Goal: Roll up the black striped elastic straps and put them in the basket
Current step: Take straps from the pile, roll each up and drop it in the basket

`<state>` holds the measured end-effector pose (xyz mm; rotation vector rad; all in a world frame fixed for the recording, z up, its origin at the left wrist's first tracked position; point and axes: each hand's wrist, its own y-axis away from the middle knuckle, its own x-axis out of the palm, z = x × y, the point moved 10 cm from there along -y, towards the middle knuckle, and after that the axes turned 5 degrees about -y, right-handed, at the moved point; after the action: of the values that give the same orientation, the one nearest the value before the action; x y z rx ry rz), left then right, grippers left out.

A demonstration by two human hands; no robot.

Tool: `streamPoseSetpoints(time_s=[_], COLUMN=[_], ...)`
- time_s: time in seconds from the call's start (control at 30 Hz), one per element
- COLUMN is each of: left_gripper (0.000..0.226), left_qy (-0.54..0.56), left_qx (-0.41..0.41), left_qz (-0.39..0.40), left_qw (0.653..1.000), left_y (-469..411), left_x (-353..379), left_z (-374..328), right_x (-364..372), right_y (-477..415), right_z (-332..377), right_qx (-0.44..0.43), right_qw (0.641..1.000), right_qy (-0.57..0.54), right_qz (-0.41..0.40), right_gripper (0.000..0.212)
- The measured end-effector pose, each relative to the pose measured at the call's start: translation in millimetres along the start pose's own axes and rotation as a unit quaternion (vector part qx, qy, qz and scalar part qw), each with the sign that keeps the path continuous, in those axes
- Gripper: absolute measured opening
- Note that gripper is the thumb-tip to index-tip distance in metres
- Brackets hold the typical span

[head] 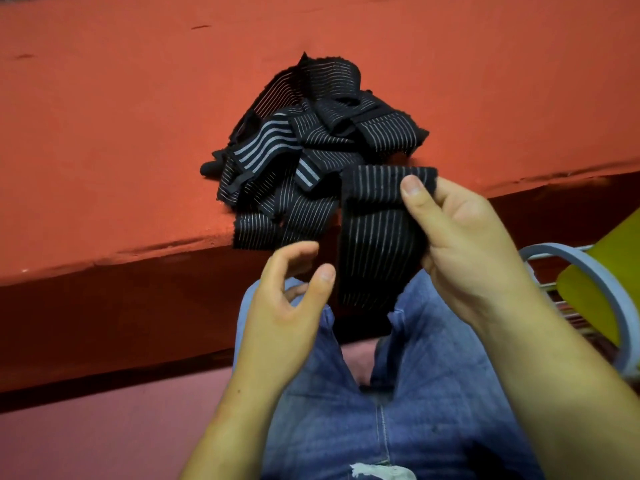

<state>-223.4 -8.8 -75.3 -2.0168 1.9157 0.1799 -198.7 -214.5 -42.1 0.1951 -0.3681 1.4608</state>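
Black strap pile: a loose heap of black elastic straps with thin pale stripes (pixel 304 150) lies on a red painted ledge (pixel 104 133), at 12 o'clock from the hands. Its near end hangs over the ledge's front edge.
Held strap: one black striped elastic strap (pixel 374 244) hangs unrolled from the right hand down to the lap. Its top end points toward 3 o'clock.
Right hand: the right hand (pixel 464 244) grips the held strap's upper part, thumb (pixel 414 190) pressed on the top end and fingers curled behind the fabric.
Left hand: the left hand (pixel 287 306) sits at 8 o'clock of the held strap, fingers loosely bent and holding nothing, thumb tip just beside the strap's edge.
Basket: a wire basket with a grey-blue rim (pixel 595 282) stands at 3 o'clock of the right hand. A yellow-green object (pixel 609 258) lies across it, and its contents cannot be made out.
Lap: blue denim jeans (pixel 433 393) lie at 6 o'clock under both hands.
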Motion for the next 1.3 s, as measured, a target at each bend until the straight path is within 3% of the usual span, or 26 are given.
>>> streamPoseSetpoints(time_s=[0.17, 0.53, 0.7, 0.83, 1.13, 1.3], left_gripper=[0.035, 0.019, 0.018, 0.023, 0.034, 0.033], left_qy=[0.099, 0.112, 0.134, 0.14, 0.11, 0.093], left_qx=[0.021, 0.015, -0.003, -0.002, 0.021, 0.027], left_qz=[0.055, 0.064, 0.06, 0.054, 0.039, 0.042], left_qw=[0.993, 0.992, 0.989, 0.989, 0.993, 0.994], left_y=[-13.1, -5.6, -3.7, -3.1, -3.6, -3.1], left_x=[8.5, 14.5, 15.0, 14.1, 9.6, 10.4], left_z=[-30.5, -29.9, -27.1, -26.4, -27.6, -29.1], right_x=[4.6, -0.2, -7.5, -9.4, -5.4, -6.0], right_y=[11.2, 28.2, 32.9, 34.0, 35.7, 33.8], right_z=[-12.4, -33.4, -46.6, -53.1, -51.3, -52.5], right_qx=[0.008, 0.043, 0.086, 0.105, 0.138, 0.128], right_qw=[0.999, 0.996, 0.993, 0.987, 0.985, 0.985], right_qy=[0.035, 0.058, 0.068, 0.109, 0.081, 0.099], right_qz=[0.026, 0.054, 0.045, 0.048, 0.063, 0.067], right_gripper=[0.027, 0.03, 0.051, 0.096, 0.067, 0.084])
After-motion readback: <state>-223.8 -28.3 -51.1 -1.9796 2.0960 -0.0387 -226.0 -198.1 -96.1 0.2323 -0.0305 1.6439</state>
